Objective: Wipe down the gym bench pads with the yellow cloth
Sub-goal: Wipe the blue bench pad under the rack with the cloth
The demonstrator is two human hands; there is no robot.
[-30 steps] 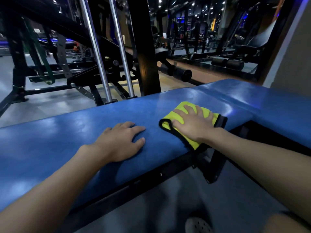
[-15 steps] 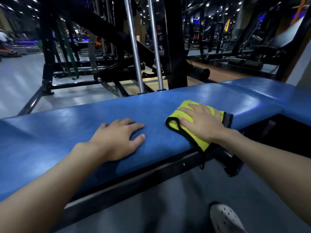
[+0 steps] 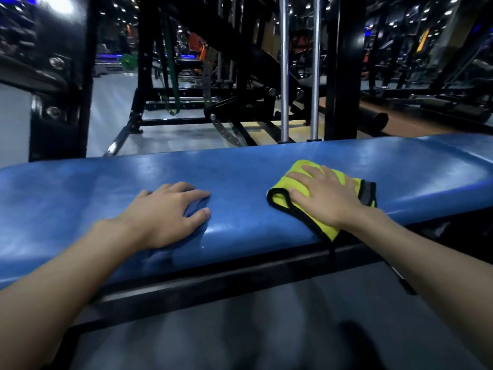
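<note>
A long blue bench pad [image 3: 240, 166] runs across the view from left to right. On its right half lies the folded yellow cloth [image 3: 296, 169] with a black hem, one corner hanging over the near edge. My right hand [image 3: 325, 196] lies flat on the cloth with spread fingers, pressing it onto the pad. My left hand [image 3: 165, 209] rests palm down on the bare pad, well to the left of the cloth, fingers loosely bent.
The bench's black steel frame [image 3: 213, 284] runs under the pad's near edge. Behind the pad stand two chrome guide rods [image 3: 298, 76] and a black machine upright [image 3: 344, 68]. A black column [image 3: 58, 76] rises at the far left. Grey floor lies below.
The view has swung left along the pad. My right hand has slid the cloth a little leftward on the pad; my left hand stays planted.
</note>
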